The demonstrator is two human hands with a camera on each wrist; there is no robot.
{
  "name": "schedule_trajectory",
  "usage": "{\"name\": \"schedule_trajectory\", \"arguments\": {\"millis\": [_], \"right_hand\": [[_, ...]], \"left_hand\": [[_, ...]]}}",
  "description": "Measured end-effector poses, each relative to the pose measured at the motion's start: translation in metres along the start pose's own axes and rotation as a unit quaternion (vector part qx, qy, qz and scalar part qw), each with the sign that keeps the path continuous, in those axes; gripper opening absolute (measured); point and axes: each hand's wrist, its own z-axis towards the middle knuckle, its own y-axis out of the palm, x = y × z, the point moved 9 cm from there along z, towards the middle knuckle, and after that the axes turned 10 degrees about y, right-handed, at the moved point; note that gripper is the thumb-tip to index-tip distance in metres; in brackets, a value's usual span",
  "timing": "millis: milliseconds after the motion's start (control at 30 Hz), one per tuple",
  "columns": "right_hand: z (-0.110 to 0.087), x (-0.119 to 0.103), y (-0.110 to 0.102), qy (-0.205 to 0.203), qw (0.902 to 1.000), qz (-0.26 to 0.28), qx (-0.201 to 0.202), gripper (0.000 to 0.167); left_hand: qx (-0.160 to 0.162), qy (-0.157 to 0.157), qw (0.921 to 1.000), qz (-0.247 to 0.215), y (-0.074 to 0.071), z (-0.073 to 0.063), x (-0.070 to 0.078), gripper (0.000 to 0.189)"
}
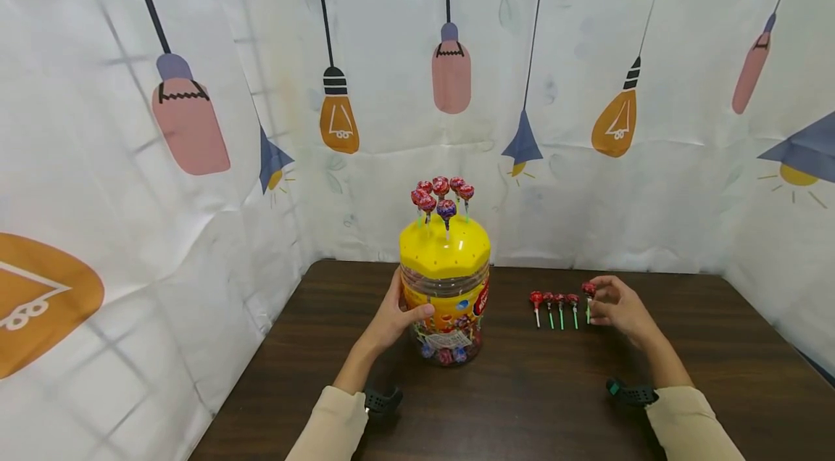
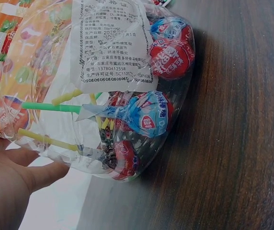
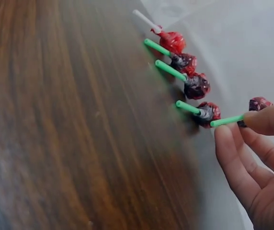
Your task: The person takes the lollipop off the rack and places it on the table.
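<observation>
A clear plastic jar (image 1: pixel 454 312) with a yellow and orange label stands upright on the table, lollipops visible inside it. Its yellow lid (image 1: pixel 443 256) has several lollipops (image 1: pixel 446 210) stuck upright in the top. My left hand (image 1: pixel 393 317) holds the jar's left side, thumb across the front. In the left wrist view, blue and red wrapped lollipops (image 2: pixel 149 115) show through the jar's wall. To the right, my right hand (image 1: pixel 621 309) pinches a red-wrapped lollipop (image 1: pixel 588 289) by its green stick (image 3: pixel 225 120). Beside it several lollipops (image 3: pixel 197 86) lie in a row.
The dark wooden table (image 1: pixel 515 388) carries the jar and the row of lollipops. A white curtain (image 1: pixel 391 200) printed with lamps and bulbs hangs close behind the table's back edge and along its sides.
</observation>
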Motion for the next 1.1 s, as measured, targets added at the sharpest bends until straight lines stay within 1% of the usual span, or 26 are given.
{"name": "schedule_trajectory", "arguments": {"millis": [200,367,433,533,633,800,1100], "right_hand": [[0.001,0.004,0.003,0.003,0.9994,-0.034,-0.008,0.048],[0.003,0.006,0.004,0.003,0.9974,-0.072,-0.001,0.045],[0.003,0.005,0.002,0.001,0.9951,-0.099,0.009,0.044],[0.003,0.005,0.000,0.000,0.9890,-0.146,0.024,0.043],[0.003,0.006,-0.001,0.001,0.9837,-0.177,0.033,0.042],[0.004,0.009,-0.002,0.006,0.9814,-0.189,0.031,0.043],[0.008,0.015,-0.003,0.028,0.9783,-0.205,0.015,0.040]], "left_hand": [[0.000,-0.001,1.0000,0.005,0.000,-0.001,-0.001,0.091],[0.000,0.002,1.0000,0.008,0.000,-0.001,-0.002,0.090],[0.000,0.001,1.0000,0.009,-0.001,0.000,-0.002,0.090],[0.000,0.000,1.0000,0.010,-0.001,0.000,-0.003,0.090],[0.000,0.000,0.9999,0.011,-0.001,0.000,-0.003,0.090],[-0.001,0.001,0.9999,0.013,-0.001,0.000,-0.003,0.090],[-0.002,-0.001,0.9999,0.012,-0.001,0.000,-0.002,0.090]]}}
